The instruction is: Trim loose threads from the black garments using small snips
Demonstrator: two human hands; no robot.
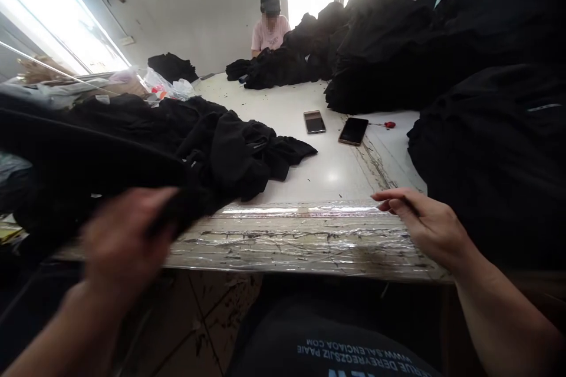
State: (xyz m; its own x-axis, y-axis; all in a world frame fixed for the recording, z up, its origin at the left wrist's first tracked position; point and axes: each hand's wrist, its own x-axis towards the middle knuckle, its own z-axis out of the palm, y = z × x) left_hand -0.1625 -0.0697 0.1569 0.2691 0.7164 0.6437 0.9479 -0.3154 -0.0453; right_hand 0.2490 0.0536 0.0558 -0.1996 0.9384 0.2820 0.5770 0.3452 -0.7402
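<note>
Nearest the cam: the person's own lap in a dark shirt (336, 347) w/ pale printed letters, seen upside down at the bottom edge. Above it runs the table (336, 171), white top, front edge wrapped in scuffed clear tape.

Biggest things next. Tall piles of black clothes (464, 41) fill the right side & back right, reaching to the table's near right corner. On the left a long heap of black garments (132, 141) spreads from the left edge toward mid-table, one sleeve-like end trailing right.

Left hand (124, 241) is motion-blurred, at the near left table edge, fingers curled round the near end of that left heap, so it's gripping black fabric; exact grip hard to make out thru the blur. The garment lies directly under & beyond the hand, running away to the left and up.

Right hand (424, 221) rests at the near right table edge, palm down, fingers loosely spread & pointing left, holding nothing. It sits just beside the right pile, well apart from the gripped garment.

A second person in a pink top (269, 32) sits at the far end behind more black clothes.

Smaller bits: two phones mid-table, one w/ a grey screen (314, 122), one black (353, 131), near each other. A small red-handled tool (389, 125) lies just right of the black phone. Clear plastic bags (170, 87) sit back left.
</note>
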